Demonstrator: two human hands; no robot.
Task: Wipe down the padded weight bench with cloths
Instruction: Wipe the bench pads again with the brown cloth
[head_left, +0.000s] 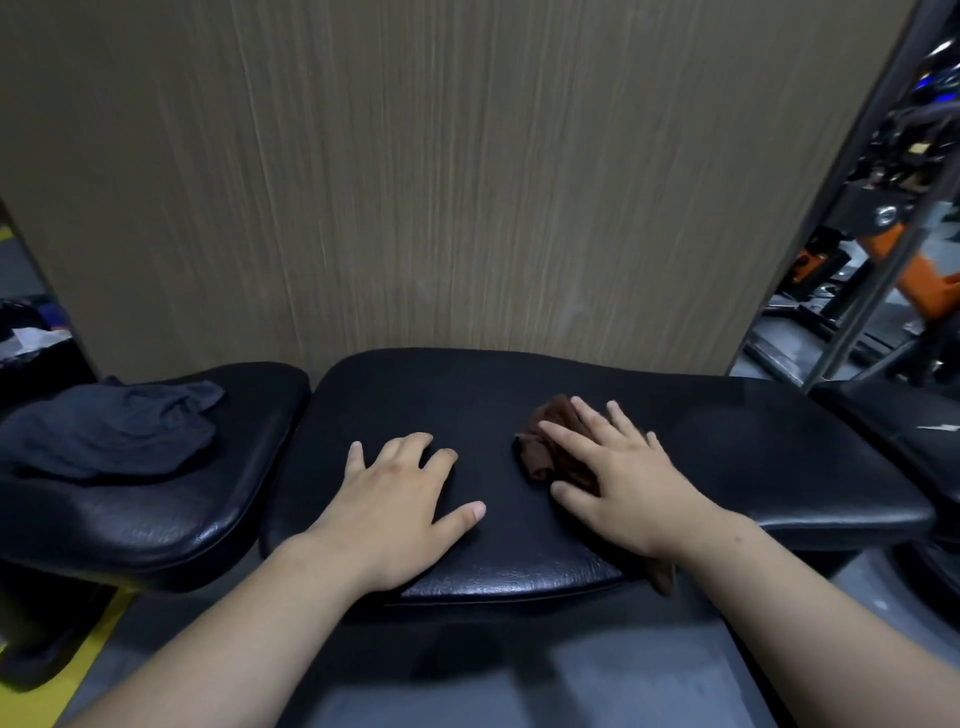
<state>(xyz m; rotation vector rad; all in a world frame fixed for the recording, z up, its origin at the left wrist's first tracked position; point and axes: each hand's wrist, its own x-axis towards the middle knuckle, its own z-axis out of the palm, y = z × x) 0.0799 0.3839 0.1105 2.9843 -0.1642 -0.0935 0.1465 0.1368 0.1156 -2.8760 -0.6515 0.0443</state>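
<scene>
Mid-pad (753, 457), left hand (395, 499) flat, fingers (397, 452) wide; right hand (623, 483) flat atop brown cloth (540, 447); bare pad rightward

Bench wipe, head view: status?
Left hand flat on bench pad, no cloth. Right hand pressing brown cloth on pad. Dark cloth lying on adjacent pad.
</scene>
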